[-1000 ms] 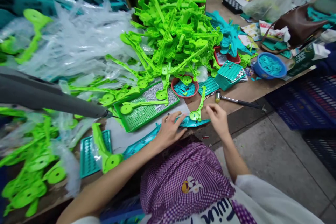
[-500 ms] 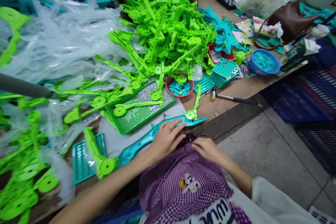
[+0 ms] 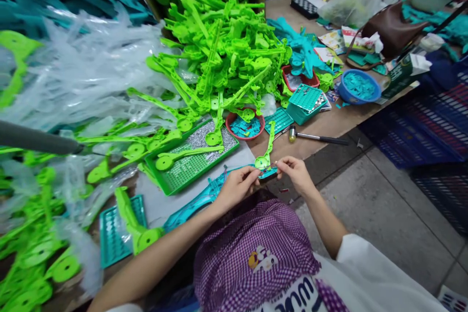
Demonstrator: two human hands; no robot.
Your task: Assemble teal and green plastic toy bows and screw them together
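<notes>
The teal plastic piece (image 3: 203, 198) lies slantwise in front of you at the bench edge, its far end under your hands. A lime-green part (image 3: 262, 162) rests its disc over that end. Your left hand (image 3: 237, 185) is over the teal piece and your right hand (image 3: 297, 174) is just beyond its tip; each has its fingertips drawn in near the thumb, but I cannot tell whether they are pressed together or pinch something small.

Just beyond sits a green tray (image 3: 171, 190), then a red bowl (image 3: 252, 136) of teal bits and a hammer (image 3: 318, 137). On your purple checked apron (image 3: 252, 229), below a cartoon print (image 3: 262, 258), large dark letters look like "win"; the smaller line under them is too blurred to read. Far right, white lettering on a dark green carton (image 3: 401, 74) cannot be made out, nor can the print on the packets (image 3: 349, 36).
</notes>
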